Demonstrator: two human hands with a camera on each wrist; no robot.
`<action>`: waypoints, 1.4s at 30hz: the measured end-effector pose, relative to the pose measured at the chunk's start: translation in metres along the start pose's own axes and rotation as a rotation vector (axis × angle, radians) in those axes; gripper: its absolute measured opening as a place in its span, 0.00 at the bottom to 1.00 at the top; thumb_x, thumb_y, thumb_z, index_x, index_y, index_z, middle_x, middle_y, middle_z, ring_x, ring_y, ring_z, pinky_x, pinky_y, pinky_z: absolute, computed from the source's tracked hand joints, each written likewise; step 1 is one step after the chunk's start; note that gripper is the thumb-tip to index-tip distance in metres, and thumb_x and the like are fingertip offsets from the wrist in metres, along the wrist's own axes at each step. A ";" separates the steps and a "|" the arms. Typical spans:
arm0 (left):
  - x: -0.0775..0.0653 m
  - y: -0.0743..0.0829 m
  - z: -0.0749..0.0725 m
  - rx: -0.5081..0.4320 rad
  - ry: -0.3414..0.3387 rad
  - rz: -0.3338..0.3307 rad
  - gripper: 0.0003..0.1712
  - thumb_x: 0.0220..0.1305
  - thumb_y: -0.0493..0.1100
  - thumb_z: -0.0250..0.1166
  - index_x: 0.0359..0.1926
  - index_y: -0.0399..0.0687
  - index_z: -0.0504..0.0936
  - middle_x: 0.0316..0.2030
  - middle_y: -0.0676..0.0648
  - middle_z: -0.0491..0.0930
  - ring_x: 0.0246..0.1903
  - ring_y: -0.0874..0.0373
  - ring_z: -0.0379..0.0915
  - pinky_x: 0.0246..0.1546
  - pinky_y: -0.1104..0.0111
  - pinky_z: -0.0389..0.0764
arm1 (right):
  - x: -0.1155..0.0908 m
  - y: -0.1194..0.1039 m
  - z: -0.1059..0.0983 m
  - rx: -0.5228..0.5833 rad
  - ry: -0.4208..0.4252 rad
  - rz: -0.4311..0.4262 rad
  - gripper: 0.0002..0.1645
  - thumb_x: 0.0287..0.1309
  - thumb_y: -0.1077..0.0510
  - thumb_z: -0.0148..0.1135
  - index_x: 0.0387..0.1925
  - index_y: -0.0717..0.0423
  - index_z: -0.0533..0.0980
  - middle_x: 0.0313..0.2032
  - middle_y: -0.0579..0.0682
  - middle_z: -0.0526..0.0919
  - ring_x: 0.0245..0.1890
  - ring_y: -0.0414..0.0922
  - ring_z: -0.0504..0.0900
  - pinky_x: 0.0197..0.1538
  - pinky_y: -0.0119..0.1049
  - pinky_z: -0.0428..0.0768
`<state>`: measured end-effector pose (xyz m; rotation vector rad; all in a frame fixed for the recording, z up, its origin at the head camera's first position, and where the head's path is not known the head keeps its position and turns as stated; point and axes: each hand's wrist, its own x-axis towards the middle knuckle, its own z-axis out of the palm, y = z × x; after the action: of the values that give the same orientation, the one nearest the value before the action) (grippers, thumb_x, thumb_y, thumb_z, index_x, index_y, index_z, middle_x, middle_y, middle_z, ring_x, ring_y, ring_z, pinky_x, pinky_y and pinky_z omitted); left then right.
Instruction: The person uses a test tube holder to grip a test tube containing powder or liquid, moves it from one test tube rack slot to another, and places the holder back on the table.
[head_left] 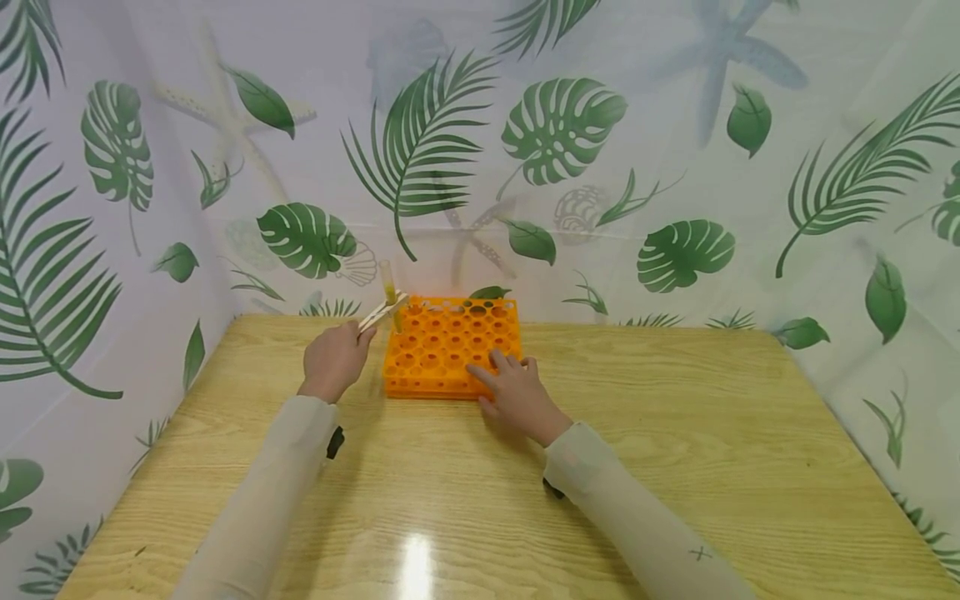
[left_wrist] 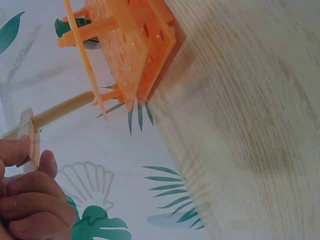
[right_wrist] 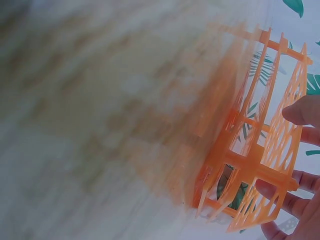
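Observation:
My left hand [head_left: 335, 360] grips a wooden test tube clamp [head_left: 383, 312] by its handle. The clamp's jaws close around a slim glass test tube [head_left: 387, 279] with yellowish liquid in it. That tube leans slightly over the left back corner of an orange test tube rack [head_left: 442, 388]. In the left wrist view its lower end is right at the rack's top plate. At the rack's right front corner, my right hand [head_left: 522, 400] holds the frame, with fingers over the top plate and curled around the end in the right wrist view.
The rack stands on a wood-grain table [head_left: 675, 433] near its back edge. Behind it hangs a pale cloth backdrop [head_left: 465, 192] printed with green leaves and starfish. A dark band [head_left: 335, 442] shows at the left cuff.

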<state>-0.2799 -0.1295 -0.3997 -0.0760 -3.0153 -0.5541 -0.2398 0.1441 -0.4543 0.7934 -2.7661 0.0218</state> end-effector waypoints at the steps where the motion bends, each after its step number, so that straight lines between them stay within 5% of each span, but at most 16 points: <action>1: 0.000 0.000 0.000 -0.001 -0.001 0.002 0.22 0.72 0.55 0.48 0.26 0.44 0.70 0.17 0.46 0.67 0.16 0.52 0.65 0.16 0.65 0.61 | 0.000 0.000 -0.001 0.007 0.002 -0.002 0.28 0.57 0.49 0.63 0.60 0.43 0.70 0.50 0.59 0.72 0.41 0.56 0.75 0.45 0.56 0.70; 15: 0.000 -0.003 0.006 -0.001 0.001 0.005 0.22 0.72 0.54 0.48 0.26 0.43 0.70 0.16 0.47 0.66 0.15 0.53 0.64 0.15 0.66 0.61 | -0.002 -0.001 -0.002 0.020 0.077 -0.036 0.27 0.53 0.52 0.66 0.56 0.46 0.72 0.47 0.60 0.73 0.38 0.55 0.75 0.40 0.55 0.70; 42: -0.002 -0.004 0.012 0.002 -0.035 -0.007 0.23 0.72 0.55 0.48 0.25 0.44 0.70 0.15 0.48 0.65 0.13 0.54 0.63 0.14 0.66 0.61 | 0.000 0.002 0.003 -0.020 0.017 -0.010 0.28 0.56 0.49 0.63 0.59 0.42 0.70 0.49 0.58 0.72 0.39 0.54 0.76 0.43 0.55 0.70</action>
<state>-0.2786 -0.1288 -0.4126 -0.0765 -3.0509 -0.5563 -0.2412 0.1453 -0.4569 0.7978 -2.7422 -0.0004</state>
